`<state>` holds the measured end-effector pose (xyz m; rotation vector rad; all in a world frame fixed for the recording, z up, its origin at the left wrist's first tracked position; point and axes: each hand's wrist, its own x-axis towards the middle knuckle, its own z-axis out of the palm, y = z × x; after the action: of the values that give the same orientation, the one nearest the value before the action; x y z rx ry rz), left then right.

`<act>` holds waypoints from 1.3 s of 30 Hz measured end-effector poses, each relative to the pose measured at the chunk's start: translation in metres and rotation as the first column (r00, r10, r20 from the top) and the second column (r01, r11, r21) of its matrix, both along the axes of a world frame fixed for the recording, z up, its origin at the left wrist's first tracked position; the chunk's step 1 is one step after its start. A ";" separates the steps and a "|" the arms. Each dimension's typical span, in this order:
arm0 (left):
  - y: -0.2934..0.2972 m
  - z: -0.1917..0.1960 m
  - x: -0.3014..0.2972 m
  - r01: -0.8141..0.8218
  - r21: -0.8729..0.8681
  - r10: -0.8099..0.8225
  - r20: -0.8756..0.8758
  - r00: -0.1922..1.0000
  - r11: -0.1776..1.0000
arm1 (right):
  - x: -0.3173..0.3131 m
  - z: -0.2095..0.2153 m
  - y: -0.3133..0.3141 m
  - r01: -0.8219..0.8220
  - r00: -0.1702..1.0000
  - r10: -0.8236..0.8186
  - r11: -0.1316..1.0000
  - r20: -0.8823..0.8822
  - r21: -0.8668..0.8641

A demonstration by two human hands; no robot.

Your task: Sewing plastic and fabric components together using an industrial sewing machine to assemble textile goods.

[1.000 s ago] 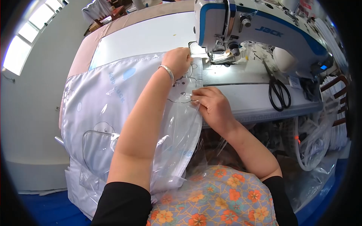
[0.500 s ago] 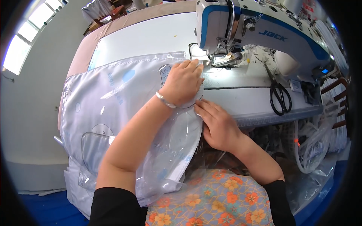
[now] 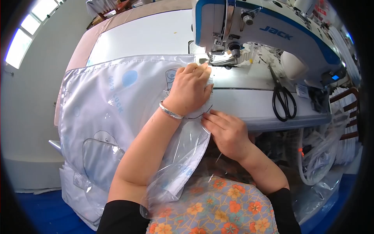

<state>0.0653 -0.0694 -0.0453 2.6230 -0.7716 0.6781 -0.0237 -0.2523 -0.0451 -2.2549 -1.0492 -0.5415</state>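
A pale lilac printed cloth (image 3: 99, 91) with clear plastic over it spreads across the left of the sewing table. My left hand (image 3: 191, 85) bends its fingers over the cloth's right edge, just short of the presser foot (image 3: 224, 60); its fingertips are partly hidden. Closer to me, my right hand (image 3: 228, 130) pinches the same edge, where a thin dark cord or line (image 3: 198, 116) runs between the hands. A loose flap of clear plastic (image 3: 165, 187) hangs over my lap. The sewing machine (image 3: 249, 33), white and blue, stands beyond my hands.
Black-handled scissors (image 3: 284, 103) lie on the table right of my hands, beside scraps under the machine arm. Below the table's right edge hangs a white-rimmed basket (image 3: 306, 163) with clear plastic in it. A wooden chair (image 3: 346, 103) stands at the far right.
The view has shifted slightly. My left hand and the cloth are a little closer to the presser foot. The lower plastic flap has swung left toward my left forearm.
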 end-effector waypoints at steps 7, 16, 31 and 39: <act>-0.015 -0.002 0.005 -0.034 -0.009 0.035 0.009 0.999 0.999 | 0.010 -0.001 -0.015 -0.041 0.998 0.041 0.999 -0.045 0.013; -0.022 -0.007 0.010 -0.133 -0.067 0.128 -0.073 0.989 0.989 | 0.020 -0.001 -0.028 -0.074 0.995 0.074 0.997 -0.069 0.011; -0.018 -0.020 0.035 -0.157 -0.100 0.154 -0.037 0.987 0.983 | 0.040 -0.012 -0.033 -0.073 0.996 0.073 0.997 -0.052 0.017; -0.013 -0.017 0.037 -0.115 -0.135 0.105 -0.078 0.991 0.984 | -0.021 0.009 -0.038 0.019 0.987 -0.003 0.995 -0.159 0.095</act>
<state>0.1022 -0.0825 -0.0622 2.5615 -0.5424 0.6411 -0.0449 -0.2900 -0.0360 -2.1807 -0.9118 -0.4004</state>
